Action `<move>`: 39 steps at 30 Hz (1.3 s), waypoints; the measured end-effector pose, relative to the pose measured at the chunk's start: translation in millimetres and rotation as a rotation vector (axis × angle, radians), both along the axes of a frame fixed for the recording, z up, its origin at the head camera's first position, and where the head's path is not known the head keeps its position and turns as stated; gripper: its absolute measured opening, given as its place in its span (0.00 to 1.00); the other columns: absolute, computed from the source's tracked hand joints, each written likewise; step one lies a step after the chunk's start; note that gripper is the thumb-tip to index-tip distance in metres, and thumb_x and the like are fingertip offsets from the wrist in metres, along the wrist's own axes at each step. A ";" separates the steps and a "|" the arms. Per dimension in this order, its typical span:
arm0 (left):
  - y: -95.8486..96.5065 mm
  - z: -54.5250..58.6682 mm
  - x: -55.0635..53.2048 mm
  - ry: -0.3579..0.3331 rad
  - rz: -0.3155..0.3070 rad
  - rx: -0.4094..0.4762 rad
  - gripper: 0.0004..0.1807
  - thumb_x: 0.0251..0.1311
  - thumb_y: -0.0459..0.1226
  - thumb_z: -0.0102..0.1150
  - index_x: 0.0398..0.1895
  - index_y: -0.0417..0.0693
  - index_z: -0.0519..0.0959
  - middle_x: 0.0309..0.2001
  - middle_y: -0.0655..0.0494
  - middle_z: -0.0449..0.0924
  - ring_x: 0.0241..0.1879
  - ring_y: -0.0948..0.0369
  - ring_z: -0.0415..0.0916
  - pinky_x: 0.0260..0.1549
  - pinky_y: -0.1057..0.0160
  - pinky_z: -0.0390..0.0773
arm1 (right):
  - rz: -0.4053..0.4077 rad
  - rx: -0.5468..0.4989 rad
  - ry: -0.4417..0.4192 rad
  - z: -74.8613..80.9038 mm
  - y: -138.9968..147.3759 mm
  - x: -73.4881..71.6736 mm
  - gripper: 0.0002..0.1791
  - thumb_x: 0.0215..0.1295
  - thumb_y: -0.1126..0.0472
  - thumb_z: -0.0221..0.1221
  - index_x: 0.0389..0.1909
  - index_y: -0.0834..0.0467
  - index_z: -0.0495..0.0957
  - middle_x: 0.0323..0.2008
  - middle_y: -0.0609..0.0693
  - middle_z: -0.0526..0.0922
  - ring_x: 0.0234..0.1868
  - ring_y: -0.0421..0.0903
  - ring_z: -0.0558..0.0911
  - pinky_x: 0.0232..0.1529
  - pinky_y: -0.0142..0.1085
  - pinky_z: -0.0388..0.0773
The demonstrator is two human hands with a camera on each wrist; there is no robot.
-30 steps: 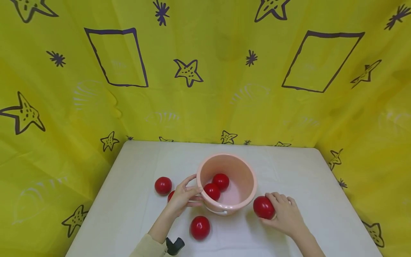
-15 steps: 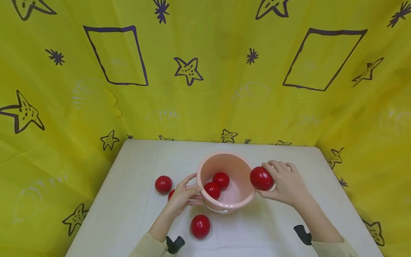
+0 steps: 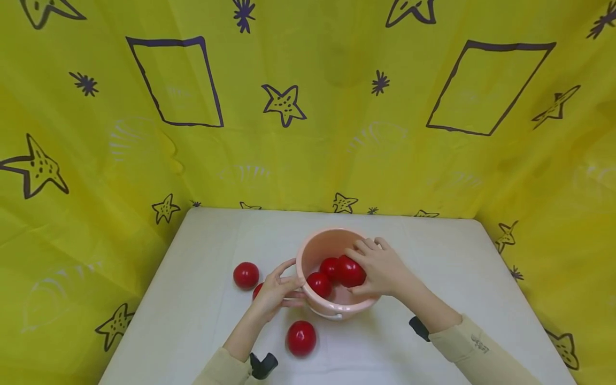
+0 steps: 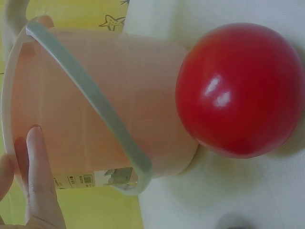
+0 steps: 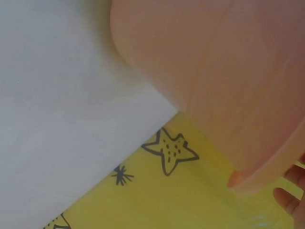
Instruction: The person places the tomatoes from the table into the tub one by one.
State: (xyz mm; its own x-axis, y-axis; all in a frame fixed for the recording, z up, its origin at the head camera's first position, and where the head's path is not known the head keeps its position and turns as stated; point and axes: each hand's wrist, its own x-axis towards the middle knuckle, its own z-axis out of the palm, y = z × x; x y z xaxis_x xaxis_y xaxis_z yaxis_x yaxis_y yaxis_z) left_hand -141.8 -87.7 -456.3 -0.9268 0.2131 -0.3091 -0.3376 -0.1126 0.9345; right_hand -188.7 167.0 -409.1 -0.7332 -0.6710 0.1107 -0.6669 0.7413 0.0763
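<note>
A pink bucket (image 3: 314, 243) stands on the table with two glossy red balls (image 3: 318, 285) lying inside. My left hand (image 3: 273, 295) holds the bucket at its left rim; in the left wrist view its fingers (image 4: 40, 176) lie along the outside wall near the rim. Above the bucket's mouth, my right hand (image 3: 382, 269) grips another red ball (image 3: 349, 271) from the right side. Only fingertips (image 5: 288, 198) of that hand appear in the right wrist view, beside the rim, and the ball is hidden there. The bucket's pale handle (image 4: 90, 90) hangs down along its front.
One red ball (image 3: 301, 338) sits in front of the bucket. Another red ball (image 3: 246, 275) lies to the left, with a further red ball (image 3: 257, 291) partly behind my left hand. A yellow patterned curtain (image 3: 317, 149) encloses the white table (image 3: 207, 256) at the back and sides.
My right hand has lifted its red ball from the right of the bucket, up and then leftward over the mouth. My left hand stays on the bucket.
</note>
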 end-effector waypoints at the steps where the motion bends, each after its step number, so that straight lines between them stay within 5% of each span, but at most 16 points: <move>1: 0.1 -0.1 0.0 0.001 -0.001 0.000 0.35 0.59 0.39 0.58 0.68 0.48 0.55 0.49 0.36 0.76 0.37 0.50 0.82 0.35 0.51 0.79 | 0.007 0.016 -0.012 -2.7 -2.5 -1.3 0.42 0.37 0.35 0.64 0.55 0.52 0.71 0.52 0.55 0.73 0.54 0.53 0.68 0.55 0.53 0.66; 14: 0.8 -2.7 -1.2 0.002 0.003 -0.018 0.35 0.58 0.40 0.58 0.68 0.48 0.56 0.48 0.36 0.77 0.37 0.51 0.82 0.33 0.55 0.81 | 0.008 0.337 -0.144 -34.4 -20.8 -14.3 0.42 0.41 0.34 0.62 0.60 0.48 0.69 0.57 0.53 0.70 0.59 0.53 0.65 0.60 0.50 0.61; 23: -0.4 -4.7 -1.3 0.003 -0.001 -0.014 0.37 0.57 0.41 0.60 0.68 0.47 0.56 0.47 0.35 0.77 0.36 0.51 0.82 0.35 0.53 0.80 | -0.024 0.594 -0.131 -41.3 -32.0 -17.6 0.44 0.42 0.29 0.58 0.63 0.42 0.64 0.59 0.46 0.68 0.60 0.47 0.63 0.61 0.45 0.59; 31: 0.1 -2.9 0.5 -0.003 0.006 -0.018 0.36 0.57 0.41 0.59 0.68 0.48 0.56 0.48 0.36 0.77 0.36 0.51 0.82 0.34 0.54 0.80 | -0.028 0.669 -0.141 -37.6 -35.8 -15.4 0.34 0.51 0.36 0.58 0.61 0.40 0.65 0.59 0.45 0.68 0.61 0.46 0.63 0.62 0.44 0.59; 39: 1.0 -3.0 0.2 -0.003 0.017 -0.028 0.35 0.58 0.41 0.59 0.67 0.48 0.57 0.49 0.36 0.76 0.36 0.51 0.82 0.35 0.54 0.80 | -0.033 0.628 -0.134 -39.2 -34.2 -16.2 0.33 0.49 0.38 0.61 0.57 0.40 0.67 0.55 0.46 0.70 0.57 0.47 0.65 0.59 0.43 0.61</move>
